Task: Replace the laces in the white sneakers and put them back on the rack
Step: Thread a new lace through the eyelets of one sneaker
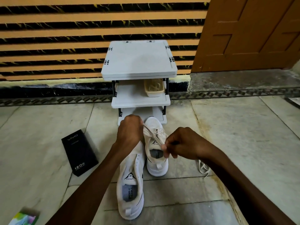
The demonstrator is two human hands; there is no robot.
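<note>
Two white sneakers stand on the stone floor in front of a grey rack [139, 101]. The near sneaker [131, 189] has no lace in view. The far sneaker [156, 161] carries a cream lace [153, 135] across its eyelets. My left hand [129, 130] grips one end of that lace above the shoe's toe side. My right hand [181, 143] pinches the other end near the tongue. The lace runs taut between the two hands. A loose white lace [203, 168] lies on the floor by my right forearm.
A beige basket [154, 89] sits on the rack's middle shelf. A black phone box [79, 153] lies on the floor to the left, and a colourful small box [24, 219] at the bottom left corner. A wooden door [251, 33] stands at the back right.
</note>
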